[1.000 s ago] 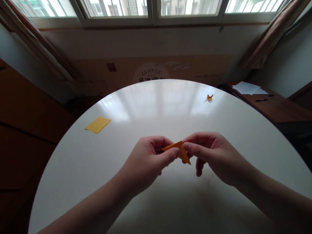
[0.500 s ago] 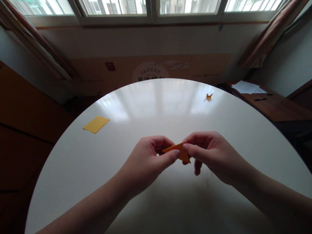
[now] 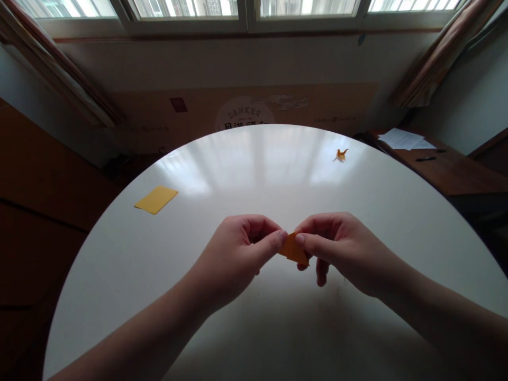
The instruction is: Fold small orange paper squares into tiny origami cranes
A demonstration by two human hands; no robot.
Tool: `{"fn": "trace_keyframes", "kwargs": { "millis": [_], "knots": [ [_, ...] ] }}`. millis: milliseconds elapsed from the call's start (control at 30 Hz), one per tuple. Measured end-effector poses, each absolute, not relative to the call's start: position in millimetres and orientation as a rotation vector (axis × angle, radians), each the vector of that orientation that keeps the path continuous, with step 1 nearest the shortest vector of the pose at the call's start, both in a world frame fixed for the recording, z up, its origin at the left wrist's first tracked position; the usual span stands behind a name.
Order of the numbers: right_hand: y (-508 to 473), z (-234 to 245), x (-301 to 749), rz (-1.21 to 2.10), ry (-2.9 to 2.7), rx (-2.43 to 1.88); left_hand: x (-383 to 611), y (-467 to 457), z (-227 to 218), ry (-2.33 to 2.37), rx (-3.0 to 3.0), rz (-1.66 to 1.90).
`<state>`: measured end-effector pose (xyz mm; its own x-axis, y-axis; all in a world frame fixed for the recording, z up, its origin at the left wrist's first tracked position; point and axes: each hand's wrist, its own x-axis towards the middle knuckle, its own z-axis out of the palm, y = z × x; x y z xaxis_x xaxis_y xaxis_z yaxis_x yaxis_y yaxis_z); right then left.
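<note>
A small folded piece of orange origami paper (image 3: 294,250) is held between my two hands above the white table. My left hand (image 3: 244,254) pinches its left end between thumb and forefinger. On the other side, my right hand (image 3: 337,244) grips the upper right part with thumb and forefinger, its lower fingers curled beneath. The paper's pointed lower corner shows between the hands; its left end is hidden by my left fingers.
A round white table (image 3: 178,317) spreads under my hands. Yellow paper (image 3: 156,199) lies at its left, and a small folded paper bird (image 3: 341,154) stands at the far right. Beyond the edge, a brown side table (image 3: 456,169) carries white sheets (image 3: 405,138) and a dark pen (image 3: 426,159).
My left thumb has shifted up and left along the orange paper, now at its upper left edge. The paper's left point has gone from sight. My right hand has barely moved.
</note>
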<state>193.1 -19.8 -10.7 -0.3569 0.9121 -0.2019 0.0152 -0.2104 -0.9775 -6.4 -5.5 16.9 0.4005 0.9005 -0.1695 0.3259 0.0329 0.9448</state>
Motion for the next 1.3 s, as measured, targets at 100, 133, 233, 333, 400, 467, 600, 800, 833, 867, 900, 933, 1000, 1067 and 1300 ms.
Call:
{"fn": "trace_keyframes", "kwargs": {
  "millis": [100,133,233,333,400,467,600,800,833,867,900,933,1000,1067,1300],
  "knots": [
    [-20,-10,193,1.628,-1.345,-1.178,-7,-6,18,1.149,1.609,0.644],
    [-20,-10,192,1.620,-1.343,-1.186,-7,-7,18,1.157,1.636,0.643],
    [-21,-10,191,1.604,-1.336,-1.195,-6,-8,18,1.192,1.681,0.637],
    [-21,-10,191,1.604,-1.333,-1.182,-6,-8,18,1.200,1.679,0.626],
    [-21,-10,191,1.606,-1.335,-1.183,-6,-7,17,1.200,1.672,0.615],
    [-20,-10,191,1.591,-1.350,-1.197,-6,-5,16,1.201,1.666,0.610],
    [-22,-7,189,1.534,-1.402,-1.248,-5,-5,14,1.172,1.647,0.618],
    [-24,-4,187,1.441,-1.496,-1.310,-3,-6,9,1.141,1.628,0.650],
    [-23,-4,188,1.440,-1.514,-1.306,-3,-6,8,1.144,1.632,0.661],
    [-23,-4,188,1.448,-1.532,-1.301,-2,-6,8,1.147,1.632,0.675],
    [-23,-4,189,1.463,-1.551,-1.294,-2,-5,7,1.152,1.629,0.691],
    [-22,-4,190,1.482,-1.567,-1.291,-1,-5,7,1.156,1.619,0.711],
    [-21,-4,192,1.518,-1.583,-1.297,-2,-5,8,1.162,1.589,0.754],
    [-20,-4,193,1.557,-1.576,-1.297,-3,-5,10,1.172,1.548,0.799],
    [-15,-2,207,1.535,-1.561,-1.292,-9,0,8,1.181,1.280,0.972]
  ]
}}
